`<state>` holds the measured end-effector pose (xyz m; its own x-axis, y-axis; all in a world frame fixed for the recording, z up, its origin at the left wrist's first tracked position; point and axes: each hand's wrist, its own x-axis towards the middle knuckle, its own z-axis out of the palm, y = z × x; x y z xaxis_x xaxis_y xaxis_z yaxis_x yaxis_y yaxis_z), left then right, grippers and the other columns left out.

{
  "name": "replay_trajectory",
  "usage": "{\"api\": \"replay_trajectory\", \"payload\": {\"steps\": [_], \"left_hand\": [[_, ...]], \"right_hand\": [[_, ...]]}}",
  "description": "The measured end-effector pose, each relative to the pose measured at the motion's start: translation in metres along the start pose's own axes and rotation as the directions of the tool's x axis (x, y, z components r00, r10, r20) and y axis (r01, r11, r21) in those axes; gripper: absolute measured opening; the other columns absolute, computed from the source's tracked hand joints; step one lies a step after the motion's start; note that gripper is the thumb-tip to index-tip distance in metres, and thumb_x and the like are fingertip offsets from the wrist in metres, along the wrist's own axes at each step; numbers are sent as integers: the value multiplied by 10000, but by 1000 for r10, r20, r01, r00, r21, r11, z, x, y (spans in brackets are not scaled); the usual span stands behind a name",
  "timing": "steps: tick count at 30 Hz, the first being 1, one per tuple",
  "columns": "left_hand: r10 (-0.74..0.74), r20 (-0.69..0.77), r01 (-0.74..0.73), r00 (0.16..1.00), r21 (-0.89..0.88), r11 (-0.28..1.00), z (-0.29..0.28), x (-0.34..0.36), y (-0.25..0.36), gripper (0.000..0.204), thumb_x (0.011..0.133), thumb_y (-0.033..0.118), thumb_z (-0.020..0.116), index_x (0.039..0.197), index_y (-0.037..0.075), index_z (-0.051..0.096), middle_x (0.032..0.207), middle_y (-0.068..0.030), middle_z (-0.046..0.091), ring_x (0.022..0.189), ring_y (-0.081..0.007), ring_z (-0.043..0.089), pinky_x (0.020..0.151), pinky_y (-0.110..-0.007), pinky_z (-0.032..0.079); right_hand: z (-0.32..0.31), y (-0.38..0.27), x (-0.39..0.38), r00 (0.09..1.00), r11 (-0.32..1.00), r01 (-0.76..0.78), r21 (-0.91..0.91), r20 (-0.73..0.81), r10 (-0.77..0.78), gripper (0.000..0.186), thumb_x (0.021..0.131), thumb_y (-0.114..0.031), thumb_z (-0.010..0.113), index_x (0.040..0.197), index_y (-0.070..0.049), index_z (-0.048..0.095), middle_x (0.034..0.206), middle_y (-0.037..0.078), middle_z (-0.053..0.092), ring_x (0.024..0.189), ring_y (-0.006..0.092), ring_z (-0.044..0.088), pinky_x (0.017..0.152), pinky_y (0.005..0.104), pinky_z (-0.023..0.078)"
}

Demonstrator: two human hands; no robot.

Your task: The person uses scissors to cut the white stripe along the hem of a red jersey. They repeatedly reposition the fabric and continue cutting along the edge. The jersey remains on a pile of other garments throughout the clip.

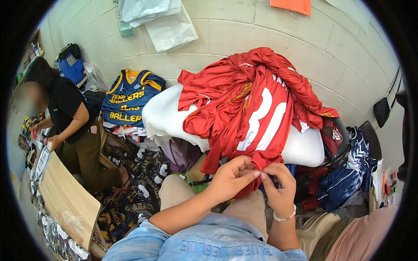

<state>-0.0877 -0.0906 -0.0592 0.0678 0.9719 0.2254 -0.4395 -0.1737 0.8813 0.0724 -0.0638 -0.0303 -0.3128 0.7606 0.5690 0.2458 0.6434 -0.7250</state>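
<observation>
A heap of red jerseys (217, 87) with white lettering lies over a white cloth-covered board (167, 113) in front of me. One red jersey (278, 126) hangs down from the heap toward my lap, its large white number facing up. At its near edge, my left hand (235, 176) pinches the red cloth between thumb and fingers. Close beside it, my right hand (282, 187), with a pale bracelet on the wrist, pinches the same edge, and the thumbs nearly meet. Whether anything small is between the fingertips is hidden.
Folded navy and yellow jerseys (128, 98) are stacked at the board's left end. A clothes iron (337, 139) stands at its right end, near dark blue garments (348, 169). Bagged black garments (135, 182) cover the floor at left. Another person (72, 104) works by a wooden panel (65, 191).
</observation>
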Motion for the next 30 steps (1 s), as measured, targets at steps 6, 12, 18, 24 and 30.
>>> {"api": "replay_trajectory", "payload": {"steps": [6, 12, 18, 24, 30], "left_hand": [[-98, 93, 100, 991, -15, 995, -18, 3, -11, 127, 972, 135, 553, 1064, 50, 528, 1013, -2, 613, 944, -72, 584, 821, -249, 479], [-210, 256, 327, 944, -629, 705, -36, 11, -28, 121, 1000, 198, 492, 1080, 106, 492, 998, 3, 592, 975, -113, 595, 886, -304, 493], [328, 69, -316, 942, 502, 805, -25, 12, -20, 370, 889, 213, 659, 1180, 56, 494, 1030, -70, 552, 996, -186, 564, 831, -343, 462], [116, 381, -373, 917, 719, 587, -17, 25, 8, 228, 847, 152, 652, 1030, 28, 599, 917, -133, 598, 882, -305, 575, 798, -386, 447], [92, 415, -248, 905, 339, 908, -13, 37, 2, 160, 966, 183, 529, 975, 31, 581, 864, -40, 568, 847, -168, 551, 795, -308, 428]], "right_hand": [[-7, 9, -5, 984, 910, -167, 379, 6, 177, 46, 883, -56, 624, 894, -27, 589, 771, 41, 586, 644, 134, 538, 556, 255, 413], [-13, 15, -5, 802, 321, -442, 838, 209, 560, 113, 971, -203, 541, 941, -95, 528, 708, -21, 534, 511, 65, 446, 429, 197, 323], [-4, 4, -1, 917, 863, -390, 320, 48, 397, 94, 925, -112, 610, 944, -38, 554, 762, 3, 572, 630, 57, 492, 561, 210, 394], [-18, -10, 2, 958, 975, -213, -70, 182, 223, 152, 843, -57, 691, 925, 20, 588, 827, 49, 635, 710, 86, 549, 682, 225, 450], [-30, -4, -1, 995, 994, -90, -69, -49, 87, 202, 779, 4, 707, 950, 7, 600, 844, 59, 608, 725, 93, 538, 640, 242, 433]]}}
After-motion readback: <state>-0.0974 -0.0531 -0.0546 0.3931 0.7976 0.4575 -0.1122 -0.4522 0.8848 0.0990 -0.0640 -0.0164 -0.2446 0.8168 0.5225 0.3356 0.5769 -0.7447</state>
